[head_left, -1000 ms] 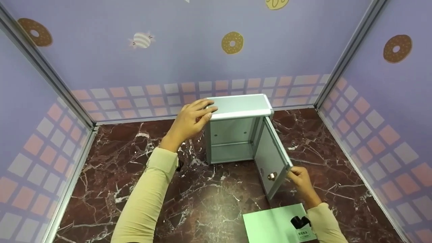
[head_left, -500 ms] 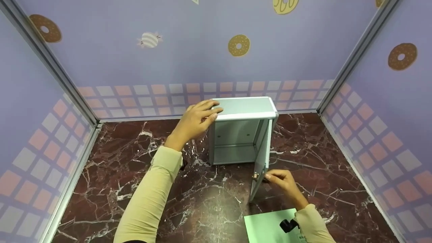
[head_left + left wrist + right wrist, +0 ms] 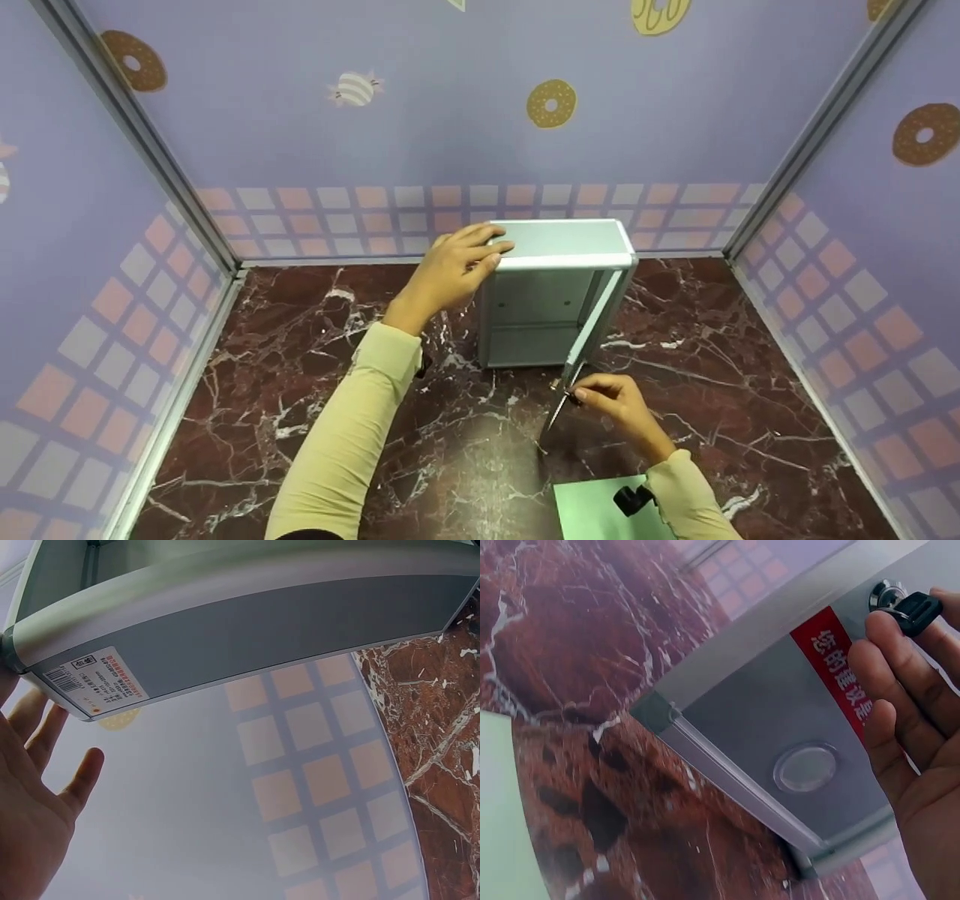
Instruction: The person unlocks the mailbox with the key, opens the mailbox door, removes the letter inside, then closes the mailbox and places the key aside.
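Note:
A grey metal box [image 3: 559,244] with a hinged door stands upright on the marbled floor. Its door [image 3: 596,319] is partly open, swung out from the right side. My left hand [image 3: 454,270] rests on the box's top left corner with fingers extended. In the left wrist view, that hand [image 3: 34,787] lies beside a labelled side panel [image 3: 247,637]. My right hand [image 3: 619,405] is at the door's free edge. The right wrist view has its fingers [image 3: 900,652] pinching a black-headed key [image 3: 919,613], which sits in the door's lock [image 3: 885,592].
A light green sheet [image 3: 592,510] with printing lies at the front right, partly under the right forearm. Purple patterned walls [image 3: 420,135] enclose the surface at the back and sides. A red strip with white characters [image 3: 836,664] runs across the door's outer face.
The door has swung leftward, further closed, with my right hand moving along. That hand has gone from the door's edge to the key. My left hand keeps its place on the box.

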The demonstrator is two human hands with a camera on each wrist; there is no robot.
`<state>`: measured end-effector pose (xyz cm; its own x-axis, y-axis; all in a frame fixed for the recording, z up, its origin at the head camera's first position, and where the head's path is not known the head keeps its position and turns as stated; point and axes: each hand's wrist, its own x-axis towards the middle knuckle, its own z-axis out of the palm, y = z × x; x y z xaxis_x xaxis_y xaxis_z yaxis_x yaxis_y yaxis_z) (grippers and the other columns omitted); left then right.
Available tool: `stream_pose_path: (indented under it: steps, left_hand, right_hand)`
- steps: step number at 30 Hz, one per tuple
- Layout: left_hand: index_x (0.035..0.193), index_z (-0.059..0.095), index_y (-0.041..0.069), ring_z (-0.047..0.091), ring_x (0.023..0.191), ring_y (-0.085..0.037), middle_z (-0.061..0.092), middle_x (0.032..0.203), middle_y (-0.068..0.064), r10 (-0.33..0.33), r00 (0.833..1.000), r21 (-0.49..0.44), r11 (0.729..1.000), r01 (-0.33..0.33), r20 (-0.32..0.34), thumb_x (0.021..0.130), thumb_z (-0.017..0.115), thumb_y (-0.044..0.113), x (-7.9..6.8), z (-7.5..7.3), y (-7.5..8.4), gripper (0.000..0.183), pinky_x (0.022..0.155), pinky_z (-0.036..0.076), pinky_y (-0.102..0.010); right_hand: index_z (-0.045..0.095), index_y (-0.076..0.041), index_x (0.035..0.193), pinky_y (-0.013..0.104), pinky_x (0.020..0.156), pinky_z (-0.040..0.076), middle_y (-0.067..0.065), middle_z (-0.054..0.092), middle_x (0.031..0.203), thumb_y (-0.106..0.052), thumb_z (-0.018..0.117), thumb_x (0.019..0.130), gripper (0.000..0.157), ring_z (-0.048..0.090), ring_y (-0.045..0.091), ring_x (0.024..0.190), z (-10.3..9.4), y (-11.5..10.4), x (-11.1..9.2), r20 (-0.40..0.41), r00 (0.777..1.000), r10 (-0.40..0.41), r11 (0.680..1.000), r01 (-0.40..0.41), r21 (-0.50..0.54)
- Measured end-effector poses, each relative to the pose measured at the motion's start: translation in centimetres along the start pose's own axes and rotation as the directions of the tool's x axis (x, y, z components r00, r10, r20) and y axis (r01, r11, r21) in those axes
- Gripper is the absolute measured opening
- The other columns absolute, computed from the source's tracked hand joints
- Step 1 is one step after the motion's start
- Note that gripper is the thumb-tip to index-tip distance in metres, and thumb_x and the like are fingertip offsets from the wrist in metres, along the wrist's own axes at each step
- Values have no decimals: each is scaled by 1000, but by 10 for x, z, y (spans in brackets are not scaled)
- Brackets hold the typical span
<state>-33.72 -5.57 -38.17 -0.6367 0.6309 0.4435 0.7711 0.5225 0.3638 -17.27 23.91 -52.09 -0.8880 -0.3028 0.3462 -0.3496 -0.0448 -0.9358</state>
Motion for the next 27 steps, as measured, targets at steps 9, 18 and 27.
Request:
stream_pose_path:
  steps: [9, 18, 27]
  left_hand:
    - [136, 60, 26, 31, 139, -10, 46, 148, 6, -4, 1000, -5, 1000, 4, -18, 106, 40, 39, -2, 2, 1, 39, 109, 28, -40]
    - [136, 61, 24, 30, 139, -8, 48, 147, 6, 12, 1000, -11, 1000, -12, -21, 106, 40, 38, 2, 1, 2, 39, 109, 28, -39]
    - [137, 60, 26, 29, 140, -10, 45, 148, 7, -7, 1000, -7, 1000, 7, -11, 106, 40, 40, 0, 1, 1, 40, 111, 26, -39]
  right_hand:
    - [68, 14, 95, 24, 51, 51, 11, 62, 68, 6, 63, 92, 10, 58, 10, 59, 22, 7, 15, -103, 994, 40, 997, -46, -65]
    - [67, 17, 95, 19, 50, 45, 1, 62, 67, 8, 62, 92, 10, 54, 8, 58, 46, -16, 33, -180, 979, 94, 990, -111, -84]
    - [68, 14, 98, 22, 57, 52, 25, 67, 81, 1, 65, 93, 14, 64, 17, 67, 55, -23, 41, -206, 966, 159, 979, -181, -94]
